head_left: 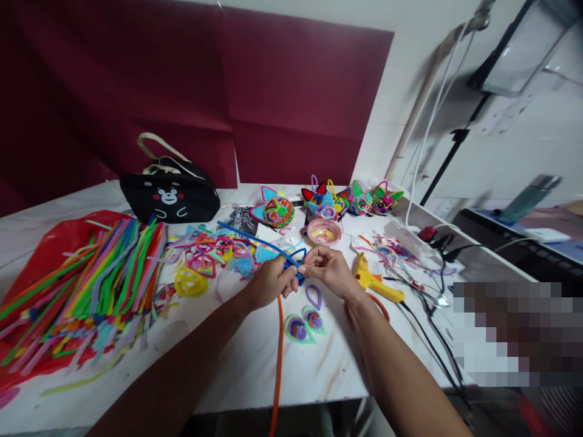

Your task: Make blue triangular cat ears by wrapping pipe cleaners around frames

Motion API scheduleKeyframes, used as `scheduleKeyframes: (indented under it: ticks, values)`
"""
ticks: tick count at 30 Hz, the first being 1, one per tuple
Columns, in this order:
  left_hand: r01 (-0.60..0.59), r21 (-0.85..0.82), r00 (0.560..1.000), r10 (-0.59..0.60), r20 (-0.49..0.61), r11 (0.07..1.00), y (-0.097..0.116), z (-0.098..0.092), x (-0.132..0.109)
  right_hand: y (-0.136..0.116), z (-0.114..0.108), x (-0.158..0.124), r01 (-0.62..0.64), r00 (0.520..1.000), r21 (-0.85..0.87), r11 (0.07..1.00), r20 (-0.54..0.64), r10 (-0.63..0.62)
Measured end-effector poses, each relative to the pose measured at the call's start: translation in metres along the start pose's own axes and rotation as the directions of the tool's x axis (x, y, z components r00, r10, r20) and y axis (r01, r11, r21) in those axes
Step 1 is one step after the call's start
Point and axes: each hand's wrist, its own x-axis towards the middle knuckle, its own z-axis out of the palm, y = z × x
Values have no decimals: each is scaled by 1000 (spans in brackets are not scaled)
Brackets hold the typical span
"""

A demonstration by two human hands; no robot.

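Observation:
Both hands meet over the middle of the white table (255, 364). My left hand (268, 282) and my right hand (328, 267) are closed in pinches on a blue pipe cleaner (255, 238), which is bent into a loop between them and trails up to the left. An orange pipe cleaner (279, 358) hangs from under my left hand down past the table's front edge. Just below the hands lie two teardrop-shaped coiled pieces (303, 325) and a purple loop (313, 296).
A heap of coloured pipe cleaners (86, 273) lies on red plastic at left. Behind are a black bear bag (169, 195), finished cat-eared pieces (328, 203), a small coiled bowl (323, 231). A yellow glue gun (376, 282) and cables (428, 303) lie right.

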Motion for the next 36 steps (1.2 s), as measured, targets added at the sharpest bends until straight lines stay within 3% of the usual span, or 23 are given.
scheduleKeyframes:
  ticks: [8, 16, 24, 36]
  values:
    - [2, -9, 997, -1, 83, 1000, -1, -3, -1, -1, -1, -2, -26, 999, 65, 998, 22, 25]
    - [102, -182, 987, -78, 137, 978, 2, -6, 1, -1, -1, -1, 3, 1000, 101, 995, 18, -4]
    - [146, -308, 989, -150, 10, 940, 11, -4, 4, -2, 1, 0, 30, 998, 105, 994, -63, -24]
    - [69, -314, 988, -108, -110, 947, 10, 1, 4, -4, 5, 0, 59, 992, 92, 994, -117, -48]
